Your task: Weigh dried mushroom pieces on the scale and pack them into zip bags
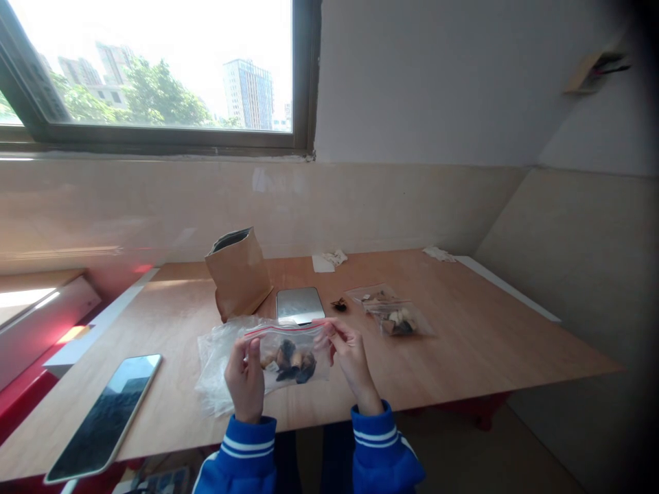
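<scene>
Between my two hands hangs a clear zip-lock bag (pixel 296 358) with a red seal strip along its top. Dark and tan dried pieces lie in it, along with a small white packet. My left hand (pixel 246 377) pinches the bag's upper left corner, thumb against fingers. At the upper right end of the seal, my right hand (pixel 347 353) grips with thumb and fingertips. Just behind the held bag sits a flat silver scale (pixel 299 304). Beside and partly behind my left hand lies a pile of clear plastic bags (pixel 213 370).
An open brown paper bag (pixel 239 271) stands at the back left. Filled zip-lock bags (pixel 404 321) and a small dark dried piece (pixel 339 304) lie to the right. A large phone or tablet (pixel 106 418) rests near the left front edge. Crumpled white pieces (pixel 336 257) lie by the wall.
</scene>
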Tool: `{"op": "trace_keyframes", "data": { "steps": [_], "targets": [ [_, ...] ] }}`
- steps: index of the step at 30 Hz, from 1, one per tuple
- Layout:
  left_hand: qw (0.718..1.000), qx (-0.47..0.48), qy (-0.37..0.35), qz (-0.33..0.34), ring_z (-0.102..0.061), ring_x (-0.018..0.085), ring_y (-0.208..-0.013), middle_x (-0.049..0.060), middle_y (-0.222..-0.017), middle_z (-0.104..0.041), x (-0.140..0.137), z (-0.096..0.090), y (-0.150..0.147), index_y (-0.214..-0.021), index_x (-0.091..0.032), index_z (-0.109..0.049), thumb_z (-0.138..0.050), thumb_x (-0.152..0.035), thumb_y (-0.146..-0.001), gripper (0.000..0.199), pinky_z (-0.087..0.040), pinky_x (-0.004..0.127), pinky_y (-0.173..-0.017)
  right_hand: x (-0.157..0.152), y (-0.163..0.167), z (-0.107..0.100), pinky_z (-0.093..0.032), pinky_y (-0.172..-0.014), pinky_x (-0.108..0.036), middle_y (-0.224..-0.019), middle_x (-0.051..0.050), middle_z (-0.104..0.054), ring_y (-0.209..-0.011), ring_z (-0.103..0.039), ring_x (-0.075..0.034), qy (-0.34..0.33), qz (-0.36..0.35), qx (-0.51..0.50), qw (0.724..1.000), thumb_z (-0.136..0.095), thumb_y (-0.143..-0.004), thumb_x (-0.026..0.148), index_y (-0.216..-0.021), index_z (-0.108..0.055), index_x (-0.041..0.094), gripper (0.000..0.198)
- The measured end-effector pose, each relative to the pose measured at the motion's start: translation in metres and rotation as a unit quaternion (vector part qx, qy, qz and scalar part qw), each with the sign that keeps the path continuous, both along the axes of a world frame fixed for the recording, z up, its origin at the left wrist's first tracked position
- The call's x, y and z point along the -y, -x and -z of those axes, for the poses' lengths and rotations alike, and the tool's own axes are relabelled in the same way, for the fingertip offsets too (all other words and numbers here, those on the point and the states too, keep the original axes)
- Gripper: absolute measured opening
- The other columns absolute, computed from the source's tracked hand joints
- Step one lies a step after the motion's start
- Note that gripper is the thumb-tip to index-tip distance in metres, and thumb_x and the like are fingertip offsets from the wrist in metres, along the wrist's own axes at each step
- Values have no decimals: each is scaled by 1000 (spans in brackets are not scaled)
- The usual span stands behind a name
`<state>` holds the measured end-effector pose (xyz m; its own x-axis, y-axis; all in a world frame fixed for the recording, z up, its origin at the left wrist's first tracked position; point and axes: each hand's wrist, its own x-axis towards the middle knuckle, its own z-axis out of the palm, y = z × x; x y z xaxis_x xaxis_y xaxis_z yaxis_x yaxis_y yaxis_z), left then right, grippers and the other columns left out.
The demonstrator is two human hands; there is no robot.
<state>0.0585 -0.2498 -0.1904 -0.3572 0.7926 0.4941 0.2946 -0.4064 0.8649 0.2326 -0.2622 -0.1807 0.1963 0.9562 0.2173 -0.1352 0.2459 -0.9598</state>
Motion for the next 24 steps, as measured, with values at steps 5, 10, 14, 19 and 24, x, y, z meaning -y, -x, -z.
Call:
{"op": "trace_keyframes", "data": {
  "steps": [5,10,14,19,24],
  "targets": [
    [990,38,87,104,-53,13,-59,-1,-66,-57,-6,-2,4,-84,-20,-64,-53,-48,-82,31,-44,22,-52,-5,-7,2,-47,-53,-23,-81,-5,-69,-66,-62,-14,-19,75,3,997,-58,-82,49,-100,-68,19,37],
    [951,-29,122,283,-62,25,-99,6,-90,-70,-12,1,2,-94,-21,-70,-59,-41,-80,27,-46,38,-91,-4,-14,1,-50,-77,-31,-88,-5,-68,-82,-64,-18,-42,211,-8,976,-68,-77,40,-108,-62,19,38],
    [930,-4,168,327,-63,26,-100,10,-105,-68,-13,10,-6,-113,-22,-64,-57,-44,-81,40,-48,41,-89,3,4,-9,-48,-84,-35,-90,-5,-70,-87,-64,-20,-63,132,107,983,-64,-80,36,-107,-64,23,30],
    [955,14,141,261,-57,25,-113,9,-117,-65,-20,17,4,-112,-20,-65,-53,-46,-83,40,-39,42,-101,6,8,-13,-48,-85,-35,-90,-4,-71,-86,-65,-20,-71,122,127,982,-64,-80,34,-102,-67,25,24],
    [979,79,115,149,-59,26,-107,8,-107,-69,-21,14,14,-100,-17,-69,-60,-48,-78,39,-41,41,-99,-6,-18,8,-53,-75,-34,-88,-7,-73,-81,-68,-21,-15,146,-11,989,-72,-73,38,-103,-66,19,37]
  ]
}}
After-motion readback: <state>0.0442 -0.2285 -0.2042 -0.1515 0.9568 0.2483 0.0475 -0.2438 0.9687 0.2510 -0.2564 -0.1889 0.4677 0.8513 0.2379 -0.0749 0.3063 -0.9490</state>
